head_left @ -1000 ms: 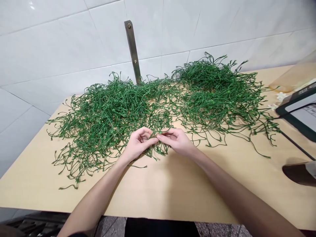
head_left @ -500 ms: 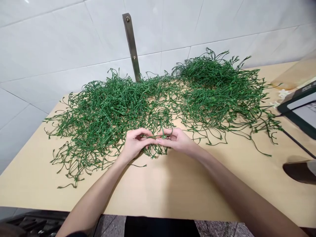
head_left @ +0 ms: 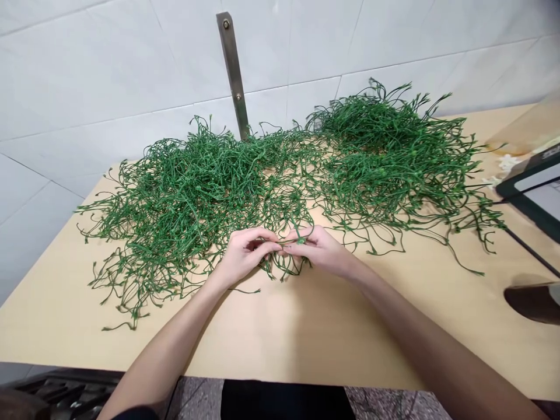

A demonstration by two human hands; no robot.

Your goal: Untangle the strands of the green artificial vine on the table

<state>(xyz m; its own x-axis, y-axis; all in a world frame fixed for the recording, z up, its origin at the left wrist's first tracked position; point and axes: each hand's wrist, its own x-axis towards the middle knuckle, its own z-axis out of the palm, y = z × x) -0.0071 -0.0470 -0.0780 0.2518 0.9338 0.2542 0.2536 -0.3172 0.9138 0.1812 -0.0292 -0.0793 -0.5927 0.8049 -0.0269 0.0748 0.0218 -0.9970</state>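
Observation:
Two big heaps of thin green plastic plant stems lie on a light wooden table (head_left: 306, 332): the left heap (head_left: 184, 198) and the right heap (head_left: 389, 157), joined in the middle by tangled strands. My left hand (head_left: 242, 259) and my right hand (head_left: 321, 251) meet at the near edge of the tangle. Both pinch the same small green sprig (head_left: 291, 251), fingertips almost touching, with its thin branches hanging below my fingers.
A metal bracket (head_left: 234, 76) is screwed to the white tiled wall behind the heaps. At the right edge sit a dark flat device (head_left: 534, 192) with a cable, a clear bag (head_left: 525, 128) and a dark rounded object (head_left: 534, 303).
My hands have stayed together on the sprig, with the fingers shifting slightly along it. The camera view has tipped down a little.

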